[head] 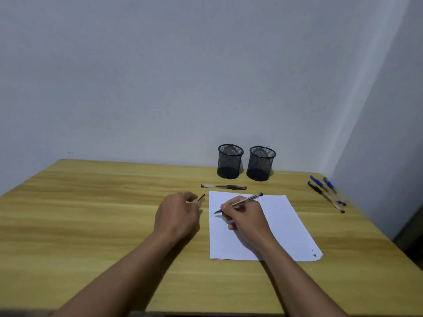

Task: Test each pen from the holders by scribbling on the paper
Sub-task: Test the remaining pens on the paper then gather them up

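My right hand [246,217] grips an uncapped clear pen [248,199] in a writing hold, its tip touching the upper left of the white paper [288,227]. My left hand [177,212] lies on the table left of the sheet and pinches the pen cap [201,199] between its fingertips. Two black mesh holders, the left holder [229,161] and the right holder [261,164], stand by the wall and look empty. A capped black pen [223,186] lies between the holders and the paper.
Three pens [327,193], two with blue caps and one black, lie in a group near the right edge of the wooden table [91,202]. A wall runs along the back, and another wall closes in on the right.
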`<act>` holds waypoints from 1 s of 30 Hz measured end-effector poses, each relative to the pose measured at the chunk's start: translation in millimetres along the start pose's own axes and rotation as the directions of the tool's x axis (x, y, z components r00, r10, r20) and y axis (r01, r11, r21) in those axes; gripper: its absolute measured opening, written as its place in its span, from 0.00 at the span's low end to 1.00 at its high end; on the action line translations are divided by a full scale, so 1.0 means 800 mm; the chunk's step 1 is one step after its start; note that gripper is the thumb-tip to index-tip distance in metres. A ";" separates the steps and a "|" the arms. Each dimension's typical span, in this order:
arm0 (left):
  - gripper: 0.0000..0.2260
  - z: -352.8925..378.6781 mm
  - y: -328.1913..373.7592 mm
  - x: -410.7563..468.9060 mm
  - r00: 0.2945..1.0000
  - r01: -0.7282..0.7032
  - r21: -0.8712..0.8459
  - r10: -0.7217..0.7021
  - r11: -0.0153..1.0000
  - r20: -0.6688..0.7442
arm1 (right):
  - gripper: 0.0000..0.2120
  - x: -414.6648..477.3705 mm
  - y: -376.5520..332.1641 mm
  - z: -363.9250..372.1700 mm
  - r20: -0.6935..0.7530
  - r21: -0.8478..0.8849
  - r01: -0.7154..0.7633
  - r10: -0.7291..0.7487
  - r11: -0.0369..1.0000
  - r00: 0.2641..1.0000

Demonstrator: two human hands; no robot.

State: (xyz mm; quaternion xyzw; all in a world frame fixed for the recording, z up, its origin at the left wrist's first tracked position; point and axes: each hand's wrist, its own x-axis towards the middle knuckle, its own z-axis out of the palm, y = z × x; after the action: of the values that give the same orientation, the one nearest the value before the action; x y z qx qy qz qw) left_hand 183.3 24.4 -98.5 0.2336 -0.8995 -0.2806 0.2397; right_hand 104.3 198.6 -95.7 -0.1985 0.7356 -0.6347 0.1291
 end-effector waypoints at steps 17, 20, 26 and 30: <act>0.22 -0.012 -0.002 -0.056 0.972 -0.224 0.205 0.202 0.953 0.120 | 0.08 0.006 0.007 0.012 -0.050 -0.233 0.025 -0.038 0.972 0.998; 0.22 -0.015 0.001 -0.055 0.973 -0.218 0.206 0.196 0.954 0.123 | 0.07 0.006 0.008 0.009 -0.030 -0.233 0.020 -0.028 0.972 0.999; 0.23 -0.007 0.001 -0.064 0.974 -0.206 0.200 0.182 0.958 0.132 | 0.06 0.001 0.021 0.003 -0.039 -0.210 -0.007 -0.001 0.978 0.999; 0.22 -0.007 0.000 -0.063 0.975 -0.206 0.194 0.184 0.959 0.129 | 0.05 0.002 0.020 0.004 -0.064 -0.213 -0.017 0.003 0.977 0.998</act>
State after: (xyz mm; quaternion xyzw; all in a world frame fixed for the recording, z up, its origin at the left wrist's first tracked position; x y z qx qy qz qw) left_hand 225.5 50.1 -109.1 0.1517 -0.9542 -0.1732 0.1911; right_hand 102.4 197.0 -111.7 -0.1873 0.8041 -0.5575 0.0871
